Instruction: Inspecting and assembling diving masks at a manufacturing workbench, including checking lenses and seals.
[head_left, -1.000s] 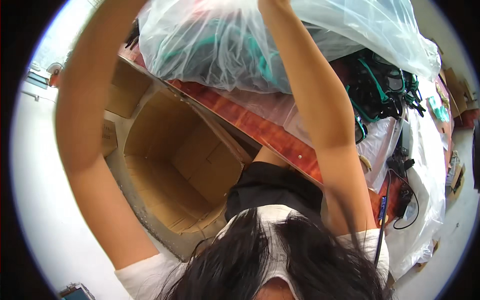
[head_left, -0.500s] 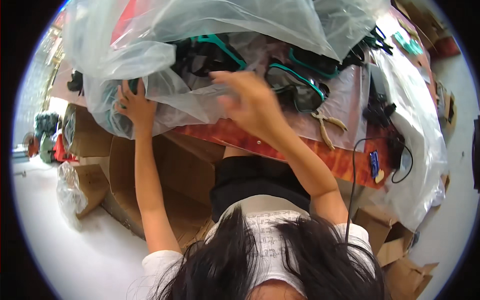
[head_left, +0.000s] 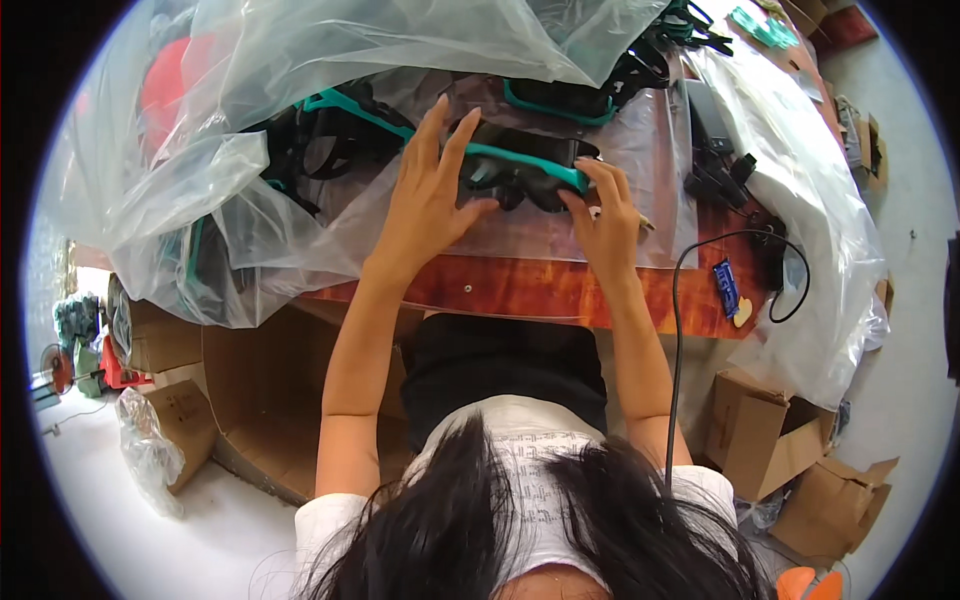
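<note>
A black goggle-like headset with a teal band lies on a clear plastic sheet on the reddish wooden table. My left hand grips its left end, fingers spread over the top. My right hand holds its right end. Several more black and teal headsets sit just left of it, partly under a big clear plastic bag.
A black cable runs off the table's right edge by a small blue item. Black parts and clear plastic cover the right side. An open cardboard box stands at lower left, smaller boxes at lower right.
My arms have come down from holding the big plastic bag overhead. Both hands now rest on the table and have taken hold of one headset in front of me.
</note>
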